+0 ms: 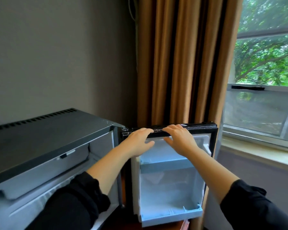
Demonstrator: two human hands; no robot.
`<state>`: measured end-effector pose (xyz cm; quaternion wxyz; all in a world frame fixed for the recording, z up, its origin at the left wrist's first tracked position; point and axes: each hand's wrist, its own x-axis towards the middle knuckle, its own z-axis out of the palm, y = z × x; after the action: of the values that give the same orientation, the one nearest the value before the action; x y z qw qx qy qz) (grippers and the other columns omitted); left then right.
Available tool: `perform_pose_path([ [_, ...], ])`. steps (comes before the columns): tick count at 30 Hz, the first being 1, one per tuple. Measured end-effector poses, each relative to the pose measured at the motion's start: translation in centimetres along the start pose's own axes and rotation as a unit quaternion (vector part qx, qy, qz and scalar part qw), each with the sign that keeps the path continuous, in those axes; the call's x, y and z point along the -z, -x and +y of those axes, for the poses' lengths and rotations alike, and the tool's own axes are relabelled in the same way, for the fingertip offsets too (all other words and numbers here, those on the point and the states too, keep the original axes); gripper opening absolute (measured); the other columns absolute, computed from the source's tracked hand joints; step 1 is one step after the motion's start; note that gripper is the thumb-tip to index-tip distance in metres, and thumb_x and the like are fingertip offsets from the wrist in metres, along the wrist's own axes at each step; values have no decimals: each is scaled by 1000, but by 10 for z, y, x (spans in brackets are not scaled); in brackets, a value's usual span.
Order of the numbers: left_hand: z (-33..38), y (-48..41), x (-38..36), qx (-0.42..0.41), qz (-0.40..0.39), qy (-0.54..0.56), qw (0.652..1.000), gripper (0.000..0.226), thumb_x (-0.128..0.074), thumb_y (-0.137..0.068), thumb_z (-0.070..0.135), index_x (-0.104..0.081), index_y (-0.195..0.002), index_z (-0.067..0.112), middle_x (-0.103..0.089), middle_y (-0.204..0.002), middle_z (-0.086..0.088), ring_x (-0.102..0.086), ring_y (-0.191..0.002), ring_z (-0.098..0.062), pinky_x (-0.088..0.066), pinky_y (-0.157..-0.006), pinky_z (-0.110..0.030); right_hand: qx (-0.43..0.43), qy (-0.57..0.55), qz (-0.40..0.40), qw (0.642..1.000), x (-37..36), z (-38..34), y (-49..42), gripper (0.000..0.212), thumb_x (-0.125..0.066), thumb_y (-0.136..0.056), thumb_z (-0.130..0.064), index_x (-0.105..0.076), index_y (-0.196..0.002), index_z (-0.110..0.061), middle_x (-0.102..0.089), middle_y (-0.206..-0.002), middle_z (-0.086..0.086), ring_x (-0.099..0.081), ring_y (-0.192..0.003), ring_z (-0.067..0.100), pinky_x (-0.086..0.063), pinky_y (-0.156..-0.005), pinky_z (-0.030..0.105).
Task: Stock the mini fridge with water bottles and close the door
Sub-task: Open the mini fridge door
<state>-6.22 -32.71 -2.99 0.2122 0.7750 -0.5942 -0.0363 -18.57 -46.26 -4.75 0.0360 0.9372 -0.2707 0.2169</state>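
Door of the mini fridge stands swung wide open in the lower middle of the frame, with its pale inner lining turned toward the camera. The fridge body sits in the lower left, its dark top with a row of vent slots along the back edge, and its open front shows a grey-white inside that is too blurred to read. Both hands meet on the door's black top edge, just beside each other. The left hand has its fingers curled over that edge and its thumb pressed against the lining below, so it grips the door. The right hand does the same a little further right, fingers hooked over the top and thumb underneath. Black sleeves cover both forearms from the lower corners of the frame. An upper door shelf runs across the lining below the hands, and a lower door shelf juts out near the bottom. A tan curtain hangs right behind the door, a grey wall fills the upper left, and a window with green trees outside takes the upper right.
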Motion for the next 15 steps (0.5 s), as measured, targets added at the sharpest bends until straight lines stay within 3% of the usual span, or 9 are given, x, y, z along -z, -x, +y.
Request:
perform_pose_path([
  [5, -42, 44, 25, 57, -74, -54, 994, 36, -49, -92, 35, -51, -124, 19, -54, -129, -2, -48, -120, -20, -39, -103, -38, 82, -55, -44, 994, -5, -50, -1, 32, -48, -96, -33, -58, -124, -21, -61, -124, -1, -49, -120, 22, -45, -93, 37],
  [10, -85, 121, 40, 148, -148, -91, 974, 37, -48, -93, 37, -55, -121, 15, -58, -124, -4, -53, -112, -22, -42, -99, -36, 181, -114, -152, 965, -25, -120, -6, 23, -56, -92, -27, -67, -110, -17, -69, -110, 2, -60, -106, 23, -50, -89, 40],
  [15, -124, 197, 46, 252, -162, -61, 952, 38, -46, -94, 36, -54, -123, 13, -58, -125, -4, -55, -109, -21, -44, -97, -34, 258, -141, -243, 924, -56, -186, -2, 25, -58, -91, -23, -67, -112, -13, -70, -106, 5, -64, -99, 23, -50, -89, 35],
])
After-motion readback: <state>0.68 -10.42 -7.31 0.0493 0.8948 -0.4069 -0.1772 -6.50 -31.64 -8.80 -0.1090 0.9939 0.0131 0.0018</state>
